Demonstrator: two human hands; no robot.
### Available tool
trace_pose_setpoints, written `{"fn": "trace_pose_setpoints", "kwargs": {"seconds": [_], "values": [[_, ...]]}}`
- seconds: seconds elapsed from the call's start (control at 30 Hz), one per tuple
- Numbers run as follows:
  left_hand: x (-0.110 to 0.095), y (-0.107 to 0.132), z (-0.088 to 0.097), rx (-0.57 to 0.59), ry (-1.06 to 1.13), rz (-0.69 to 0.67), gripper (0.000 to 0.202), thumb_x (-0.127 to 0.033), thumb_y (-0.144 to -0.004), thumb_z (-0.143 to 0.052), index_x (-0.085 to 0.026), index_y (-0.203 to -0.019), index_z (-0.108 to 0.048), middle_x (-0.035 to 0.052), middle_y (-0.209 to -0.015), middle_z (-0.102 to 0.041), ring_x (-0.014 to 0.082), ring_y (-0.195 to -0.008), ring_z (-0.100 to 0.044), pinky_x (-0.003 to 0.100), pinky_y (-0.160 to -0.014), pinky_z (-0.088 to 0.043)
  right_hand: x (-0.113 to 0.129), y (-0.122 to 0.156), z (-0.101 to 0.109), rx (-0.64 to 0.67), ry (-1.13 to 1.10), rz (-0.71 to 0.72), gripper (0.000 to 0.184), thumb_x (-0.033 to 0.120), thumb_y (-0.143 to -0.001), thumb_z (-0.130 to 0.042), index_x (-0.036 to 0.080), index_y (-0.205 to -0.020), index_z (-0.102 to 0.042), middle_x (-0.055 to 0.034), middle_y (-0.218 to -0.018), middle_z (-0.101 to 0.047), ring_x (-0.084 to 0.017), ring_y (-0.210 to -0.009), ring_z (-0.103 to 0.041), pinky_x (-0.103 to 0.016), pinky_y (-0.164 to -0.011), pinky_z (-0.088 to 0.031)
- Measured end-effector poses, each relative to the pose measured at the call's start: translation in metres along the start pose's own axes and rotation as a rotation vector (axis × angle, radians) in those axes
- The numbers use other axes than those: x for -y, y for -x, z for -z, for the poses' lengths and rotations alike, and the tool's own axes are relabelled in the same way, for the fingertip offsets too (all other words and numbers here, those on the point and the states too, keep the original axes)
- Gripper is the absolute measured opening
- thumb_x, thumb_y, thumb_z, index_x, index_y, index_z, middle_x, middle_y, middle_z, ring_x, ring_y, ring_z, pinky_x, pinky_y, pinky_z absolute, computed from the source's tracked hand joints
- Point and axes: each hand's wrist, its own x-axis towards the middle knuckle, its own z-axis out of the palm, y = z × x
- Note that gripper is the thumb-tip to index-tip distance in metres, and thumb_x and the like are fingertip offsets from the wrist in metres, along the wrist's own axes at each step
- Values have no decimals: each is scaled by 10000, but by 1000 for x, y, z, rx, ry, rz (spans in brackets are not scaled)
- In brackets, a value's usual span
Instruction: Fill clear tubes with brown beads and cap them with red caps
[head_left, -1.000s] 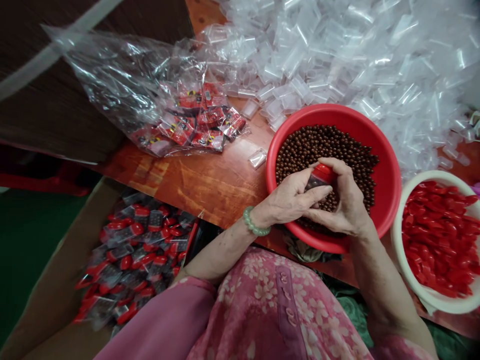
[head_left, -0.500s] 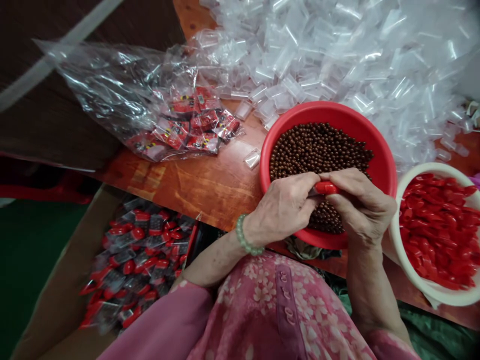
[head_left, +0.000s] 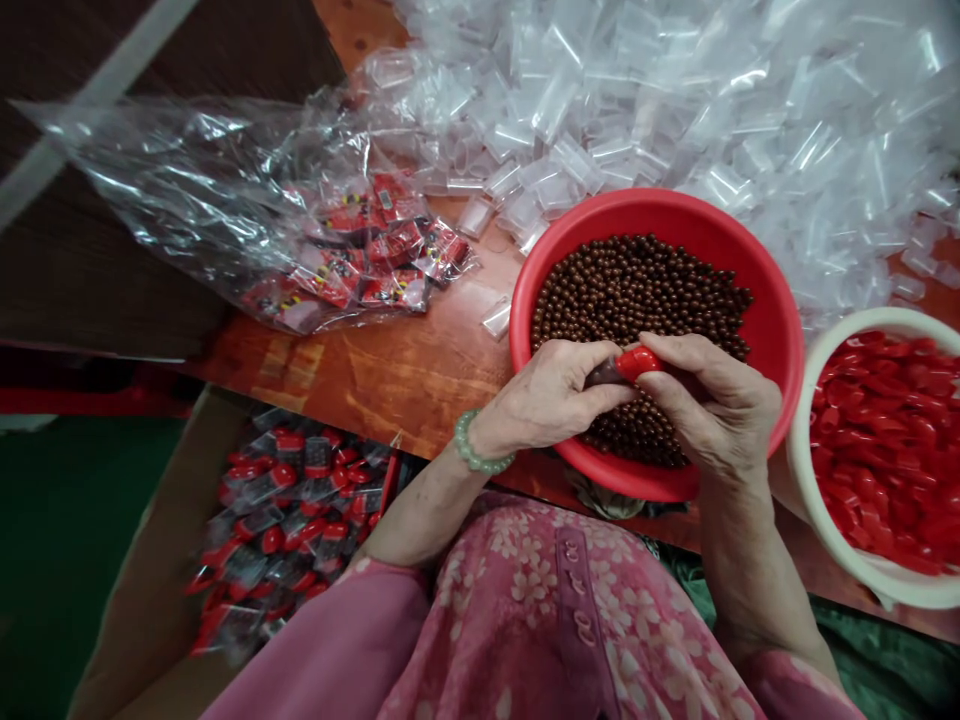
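Note:
Over the red bowl of brown beads, both hands meet at a small clear container with a red cap. My left hand, with a green bead bracelet at its wrist, is closed around the container's clear body. Thumb and forefinger of my right hand pinch the red cap end. Fingers partly hide the container, and I cannot tell whether the cap is fully seated.
Right of the bowl stands a white tub of red caps. Clear plastic cases are heaped behind. A plastic bag holding red packets lies left on the wooden table. Capped containers fill a box below.
The hands stay on the same container, but its red cap and dark clear body now show more between the fingers. The left hand sits slightly farther left and the view has shifted a little.

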Motion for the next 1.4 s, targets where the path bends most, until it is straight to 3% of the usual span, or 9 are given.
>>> {"fn": "trace_pose_setpoints", "kwargs": {"seconds": [0.2,0.4,0.57,0.77,1.03,1.4], "values": [[1,1,2,15,23,15,208,-350,-902,-620,-158,-828,-593,-57,-665,-449,90,-636,-390,250,-618,-307,0,0,-4,-8,33,-18,322,233,-928,-736,331,-1234,-759,-17,-1084,-814,-202,-938,-776,-377,-826,-654],[5,0,5,24,79,-27,156,-320,-920,-589,-168,-896,-562,-30,-777,-525,108,-712,-446,255,-674,-381,1,0,-15,-64,63,195,436,158,-886,-762,341,-1280,-740,-25,-1108,-815,-213,-954,-777,-383,-828,-653],[6,-1,6,-1,28,-32,148,-309,-915,-600,-173,-889,-548,-18,-791,-553,121,-728,-466,269,-686,-385,1,-2,-14,-33,94,7,329,230,-932,-726,323,-1246,-754,-25,-1112,-812,-213,-981,-776,-406,-867,-663],[8,-2,7,-8,113,-40,92,-255,-881,-609,-166,-901,-593,-24,-772,-575,111,-717,-485,257,-692,-396,2,-1,-11,-23,-13,93,318,189,-888,-767,335,-1171,-779,-6,-1042,-818,-213,-935,-775,-395,-827,-659],[7,-2,6,31,291,-44,148,-266,-844,-683,-164,-904,-594,-46,-735,-583,93,-687,-519,235,-695,-422,-5,3,-11,-117,-96,-109,246,299,-914,-760,340,-1156,-784,4,-1027,-804,-186,-874,-767,-359,-786,-649],[7,2,3,-19,236,-14,178,-297,-829,-704,-151,-894,-626,-41,-745,-513,94,-694,-451,218,-642,-381,3,-3,-16,-65,21,86,324,213,-921,-731,319,-1226,-758,-22,-1078,-807,-207,-957,-757,-406,-848,-637]]}}
